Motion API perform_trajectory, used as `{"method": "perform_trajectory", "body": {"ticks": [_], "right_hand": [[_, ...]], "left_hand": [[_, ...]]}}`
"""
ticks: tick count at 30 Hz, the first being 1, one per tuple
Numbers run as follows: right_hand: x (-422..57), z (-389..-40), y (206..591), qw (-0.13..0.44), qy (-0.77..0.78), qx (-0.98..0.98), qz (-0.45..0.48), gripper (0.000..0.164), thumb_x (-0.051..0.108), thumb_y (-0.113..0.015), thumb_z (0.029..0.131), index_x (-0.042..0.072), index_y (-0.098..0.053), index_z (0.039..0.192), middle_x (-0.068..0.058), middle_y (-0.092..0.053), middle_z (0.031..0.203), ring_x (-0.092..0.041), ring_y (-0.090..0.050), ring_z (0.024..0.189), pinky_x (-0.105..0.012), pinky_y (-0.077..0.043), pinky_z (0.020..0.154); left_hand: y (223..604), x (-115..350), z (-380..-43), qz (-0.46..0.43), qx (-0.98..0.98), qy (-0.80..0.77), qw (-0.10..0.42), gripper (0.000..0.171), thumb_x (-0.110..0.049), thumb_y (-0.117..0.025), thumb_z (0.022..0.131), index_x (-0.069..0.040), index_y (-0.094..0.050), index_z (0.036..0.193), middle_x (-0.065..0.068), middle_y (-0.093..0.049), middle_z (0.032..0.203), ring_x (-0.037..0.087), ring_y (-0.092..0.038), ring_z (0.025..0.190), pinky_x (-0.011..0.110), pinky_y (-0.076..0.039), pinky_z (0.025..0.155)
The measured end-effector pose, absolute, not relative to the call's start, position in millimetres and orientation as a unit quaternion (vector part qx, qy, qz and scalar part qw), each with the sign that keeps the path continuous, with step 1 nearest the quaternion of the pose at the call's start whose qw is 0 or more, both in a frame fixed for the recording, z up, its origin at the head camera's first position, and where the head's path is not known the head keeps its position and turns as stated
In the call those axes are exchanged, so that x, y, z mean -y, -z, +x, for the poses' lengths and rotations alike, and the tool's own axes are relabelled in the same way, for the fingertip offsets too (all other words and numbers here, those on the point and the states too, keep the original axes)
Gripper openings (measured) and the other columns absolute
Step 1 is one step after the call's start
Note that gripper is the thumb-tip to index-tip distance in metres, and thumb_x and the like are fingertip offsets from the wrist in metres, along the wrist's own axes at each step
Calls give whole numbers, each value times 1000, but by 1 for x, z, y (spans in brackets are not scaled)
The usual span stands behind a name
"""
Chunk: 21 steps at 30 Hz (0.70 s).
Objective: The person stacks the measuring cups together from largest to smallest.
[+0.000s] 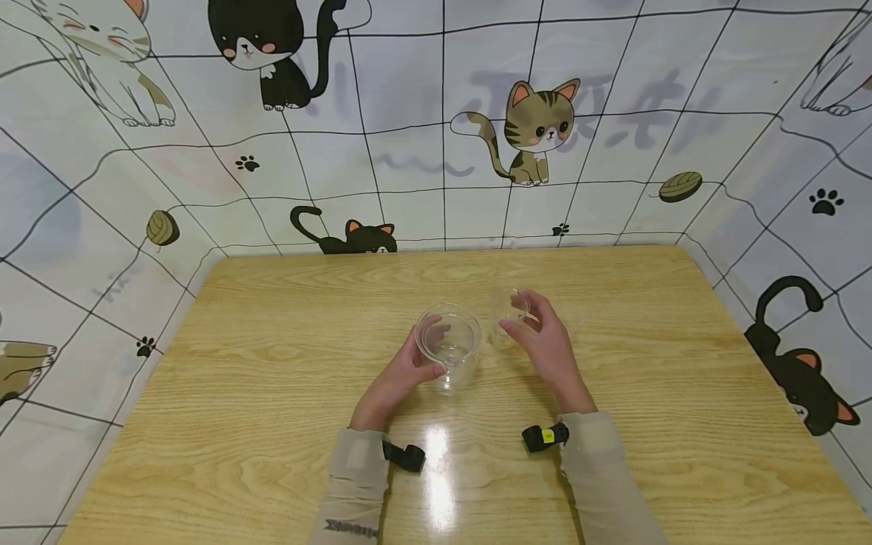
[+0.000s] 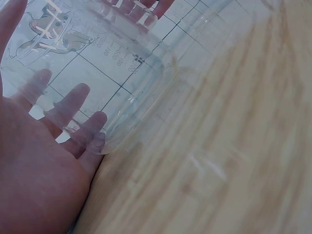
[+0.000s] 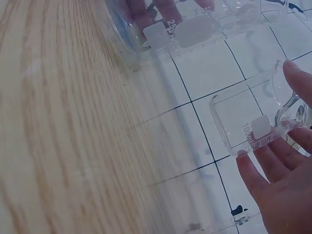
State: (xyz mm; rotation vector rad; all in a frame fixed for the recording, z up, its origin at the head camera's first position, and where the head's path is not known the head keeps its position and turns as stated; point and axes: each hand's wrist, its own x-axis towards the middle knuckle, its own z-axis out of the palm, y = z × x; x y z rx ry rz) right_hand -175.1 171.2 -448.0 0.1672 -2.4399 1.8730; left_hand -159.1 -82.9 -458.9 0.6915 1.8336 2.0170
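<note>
My left hand [image 1: 402,371] grips a clear glass beaker [image 1: 459,363], with fingers round its far left side and the thumb at the front. In the right wrist view, this larger beaker [image 3: 195,31] has white printed markings and its base is down at the table. A smaller clear beaker [image 3: 243,114], marked 100 ml, is held in my right hand [image 1: 548,352] between thumb and fingers. It is raised above the tabletop, just right of the larger one. Through the larger beaker's glass [image 2: 92,68], fingertips of the left hand [image 2: 44,161] show in the left wrist view.
Both beakers are over the middle of a wood-grain table [image 1: 272,424]. White wall sheets [image 1: 409,159] with cat drawings and grid lines enclose its back and sides. A black strap [image 1: 545,437] is worn at each wrist. Light glares off the tabletop between the forearms.
</note>
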Motion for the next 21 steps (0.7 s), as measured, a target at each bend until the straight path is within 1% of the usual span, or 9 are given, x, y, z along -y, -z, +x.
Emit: {"method": "perform_trajectory", "body": {"ticks": [5,9,13,17,21], "right_hand": [[-171,-174,446,32,-605,794,49,61,43,-64,78,29,-38,131,1,-43,129,-24,-38,121,-39,-35,96],[-171,-174,444,39,-607,792,55,62,40,-65,78,25,-38,132,-3,-42,130,-27,-37,122,-40,-35,95],[-171,-174,443,48,-606,791,64,62,37,-65,79,21,-38,133,-6,-42,130,-25,-37,122,-41,-34,96],[-170,-173,441,53,-606,791,67,61,37,-65,79,23,-38,132,-8,-42,130,-24,-36,122,-41,-33,97],[-170,-172,439,55,-601,795,61,61,40,-65,78,25,-39,131,-4,-43,130,-21,-37,122,-39,-33,97]], "left_hand": [[459,83,-159,247,-644,-706,161,72,8,-55,82,-10,-16,140,20,-23,142,32,-16,132,48,-13,104],[459,83,-159,246,-643,-708,160,72,8,-55,82,-10,-16,140,19,-23,142,33,-16,132,48,-14,104],[458,82,-158,237,-645,-708,161,72,7,-56,81,-10,-17,140,18,-25,142,33,-17,131,49,-15,103],[457,82,-158,232,-650,-706,160,72,6,-56,81,-9,-17,139,17,-26,141,33,-18,131,49,-15,103],[458,83,-159,234,-648,-707,162,72,7,-56,81,-9,-17,139,18,-25,142,33,-18,131,49,-15,103]]}}
